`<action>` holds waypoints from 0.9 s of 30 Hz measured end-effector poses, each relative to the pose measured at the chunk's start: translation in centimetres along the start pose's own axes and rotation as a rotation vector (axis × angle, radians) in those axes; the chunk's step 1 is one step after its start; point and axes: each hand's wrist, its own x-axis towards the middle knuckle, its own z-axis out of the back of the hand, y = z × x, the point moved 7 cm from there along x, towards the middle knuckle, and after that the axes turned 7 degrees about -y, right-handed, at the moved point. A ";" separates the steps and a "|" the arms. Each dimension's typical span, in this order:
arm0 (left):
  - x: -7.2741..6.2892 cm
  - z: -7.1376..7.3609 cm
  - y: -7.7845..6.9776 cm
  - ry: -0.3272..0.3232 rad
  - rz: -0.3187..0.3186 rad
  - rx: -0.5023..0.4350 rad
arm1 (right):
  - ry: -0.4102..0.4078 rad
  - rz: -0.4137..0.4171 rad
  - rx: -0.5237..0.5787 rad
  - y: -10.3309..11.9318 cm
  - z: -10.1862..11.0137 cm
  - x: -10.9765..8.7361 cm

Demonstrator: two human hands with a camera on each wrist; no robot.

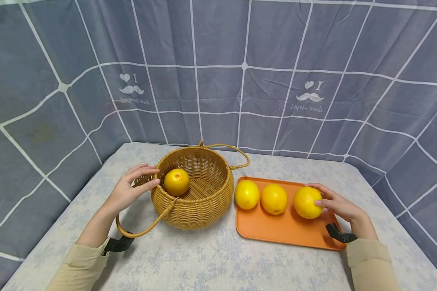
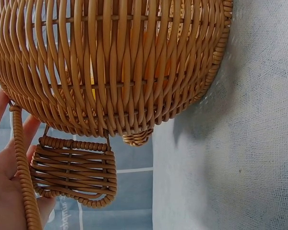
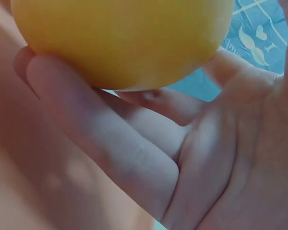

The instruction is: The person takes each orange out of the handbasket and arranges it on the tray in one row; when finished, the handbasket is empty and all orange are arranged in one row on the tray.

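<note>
At the left side of a round wicker basket (image 1: 193, 214), my left hand (image 1: 129, 189) touches the rim with fairly straight fingers and thumb. A small woven flap (image 2: 74, 170) hangs off the basket beside that hand's fingers, and a looped handle (image 2: 21, 167) crosses in front of the palm. One yellow-orange orange (image 1: 177, 182) lies inside the basket. My right hand (image 1: 338, 205) grips another orange (image 1: 307, 203) over the right part of an orange tray (image 1: 269, 229); whether the fruit touches the tray, I cannot tell. Its fingers curl round the orange (image 3: 125, 43) in the right wrist view.
Two more oranges, one at the tray's left end (image 1: 247, 195) and one in the middle (image 1: 274, 199), sit on the tray. The basket's far handle (image 1: 236, 149) sticks out to the back right. A grey checked curtain (image 1: 218, 89) surrounds the pale patterned tabletop (image 1: 189, 258).
</note>
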 end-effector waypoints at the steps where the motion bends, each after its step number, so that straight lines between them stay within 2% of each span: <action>1: 0.0 0.0 0.0 -0.001 0.001 0.001 | -0.004 -0.007 -0.006 -0.1 0.0 0.0; 16: -0.1 0.1 0.0 0.004 0.004 0.000 | -0.022 -0.087 -0.107 -0.4 -0.6 0.6; 21: 0.0 0.2 0.1 0.005 0.010 0.002 | -0.030 -0.091 -0.112 -0.3 -0.8 0.9; 27: -0.1 0.1 0.1 0.008 0.013 0.005 | -0.037 -0.059 -0.136 -0.1 -1.0 1.1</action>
